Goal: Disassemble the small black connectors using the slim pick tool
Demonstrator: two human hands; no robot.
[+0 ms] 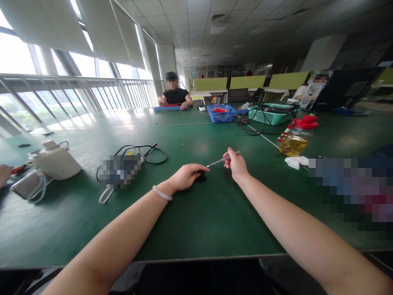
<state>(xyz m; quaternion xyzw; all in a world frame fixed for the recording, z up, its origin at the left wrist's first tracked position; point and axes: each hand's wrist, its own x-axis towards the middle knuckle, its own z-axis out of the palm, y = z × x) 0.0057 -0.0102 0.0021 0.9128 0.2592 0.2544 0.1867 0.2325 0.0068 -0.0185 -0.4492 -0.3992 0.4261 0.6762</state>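
- Small black part (201, 178) sits on the bench (221, 221), centre, under the left fingers; its details are too dark to read.
- Left hand (186, 177): fingers bent over the part, thumb alongside. Can't tell if it's pinched or just steadied.
- Screwdriver (223, 159) points left, shaft slanting down; tip right by the left fingertips. Can't tell if it touches the part.
- Right hand (236, 164): fingers closed round the handle, clear of the bench.
- Step looks like working the part with the tip. I'd pull the left fingertips off the tip's line and pin the part from its far sides.
- Seat the tip fully before loading it; the current angle looks shallow, so slip risk. Bring the handle more in line if the part needs turning.
- Black cable (157, 153) lies off left, bottle (293, 145) off right; both well apart from the work. Baskets farther back, no interference.
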